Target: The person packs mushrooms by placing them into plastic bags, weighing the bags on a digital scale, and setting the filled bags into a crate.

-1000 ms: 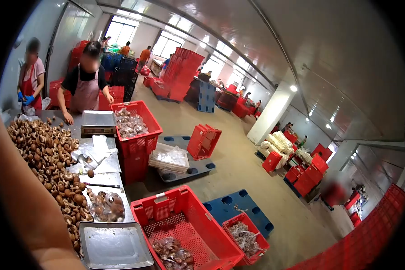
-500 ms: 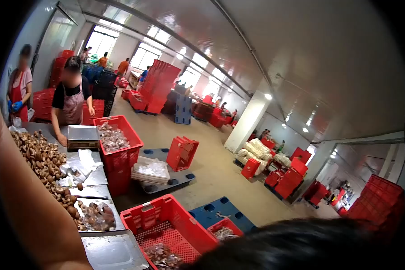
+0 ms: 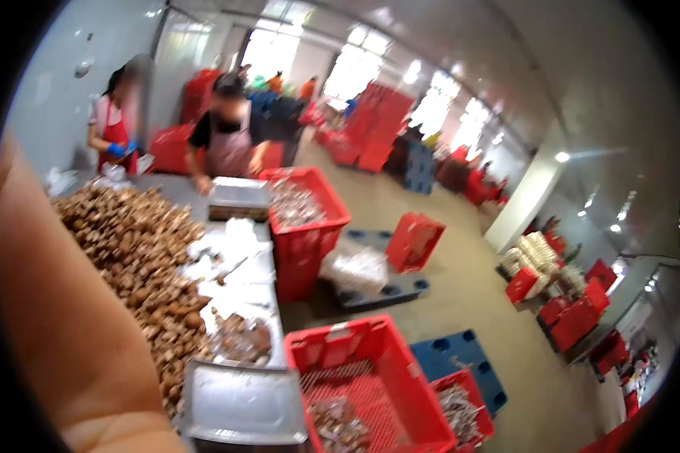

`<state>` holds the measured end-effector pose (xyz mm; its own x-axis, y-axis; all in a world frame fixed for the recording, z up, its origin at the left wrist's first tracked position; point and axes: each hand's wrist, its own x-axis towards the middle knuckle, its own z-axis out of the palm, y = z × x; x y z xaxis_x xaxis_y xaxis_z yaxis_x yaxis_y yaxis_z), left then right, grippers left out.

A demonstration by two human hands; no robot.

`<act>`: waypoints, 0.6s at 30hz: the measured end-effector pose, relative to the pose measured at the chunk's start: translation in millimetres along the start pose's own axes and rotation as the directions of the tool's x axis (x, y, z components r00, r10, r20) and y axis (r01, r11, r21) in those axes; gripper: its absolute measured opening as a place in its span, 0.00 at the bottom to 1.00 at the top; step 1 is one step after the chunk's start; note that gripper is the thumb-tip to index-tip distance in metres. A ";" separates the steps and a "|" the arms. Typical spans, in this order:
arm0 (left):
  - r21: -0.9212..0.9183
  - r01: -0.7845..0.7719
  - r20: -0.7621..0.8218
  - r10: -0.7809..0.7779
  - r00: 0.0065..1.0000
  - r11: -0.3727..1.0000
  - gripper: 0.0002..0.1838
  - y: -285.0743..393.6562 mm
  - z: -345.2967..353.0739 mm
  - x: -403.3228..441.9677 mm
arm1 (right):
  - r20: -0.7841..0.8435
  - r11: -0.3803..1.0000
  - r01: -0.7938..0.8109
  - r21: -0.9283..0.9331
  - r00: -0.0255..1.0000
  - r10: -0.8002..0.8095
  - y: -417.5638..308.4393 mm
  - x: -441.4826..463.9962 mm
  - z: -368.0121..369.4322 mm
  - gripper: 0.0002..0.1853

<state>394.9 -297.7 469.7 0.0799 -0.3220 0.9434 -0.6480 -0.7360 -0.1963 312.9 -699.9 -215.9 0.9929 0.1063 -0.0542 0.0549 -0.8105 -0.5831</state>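
While everything's a bit blurred, layout reads fine. Tabletop (image 3: 175, 183) fills the lower left; co-worker in a striped apron (image 3: 230, 155) stands at its far edge, second person in blue gloves (image 3: 113, 136) by the far left corner. Along the right edge: stacked red crates (image 3: 302, 268) at the far end, open red crate (image 3: 402, 370) at the near end, a few mushroom bags (image 3: 338, 424) low inside it. Mushroom heap (image 3: 140, 260) covers the tabletop's left side, long axis running from the far left corner toward the near end.

Bare arm (image 3: 75, 325), apparently the left, cuts up the left border, very close to the lens. Fingers out of frame, so can't tell if they're apart, together or clamped; right hand doesn't show either.

Key relation: heap lies just to the arm's right in view, its long axis roughly alongside; left arm is the nearer. Direction from the fingertips: can't tell.

Smaller stuff: metal tray (image 3: 242, 404) near the right edge's near end, beside the open crate; bagged mushrooms (image 3: 242, 338) just beyond the tray, between heap and right edge.
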 end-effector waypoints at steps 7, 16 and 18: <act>-0.017 0.012 0.078 -0.011 0.997 1.000 0.33 -13.6 -25.5 -30.0 | 0.125 0.996 -0.077 -0.045 0.989 0.082 -56.7 4.2 -55.3 0.30; 0.075 0.188 0.056 -0.192 0.980 0.979 0.33 -9.6 -117.4 -138.6 | 0.124 0.951 -0.133 0.278 0.987 0.102 -35.3 39.1 -80.3 0.29; 0.108 0.294 0.047 -0.301 0.953 0.950 0.32 -2.2 -142.2 -176.3 | -0.128 0.960 0.027 0.278 0.992 0.009 -89.2 52.6 -119.3 0.19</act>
<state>274.5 -154.6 341.8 0.3065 -0.1135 0.9451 -0.5101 -0.8579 0.0624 372.9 -690.7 -70.1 0.9987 0.0240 0.0450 0.0503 -0.6155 -0.7865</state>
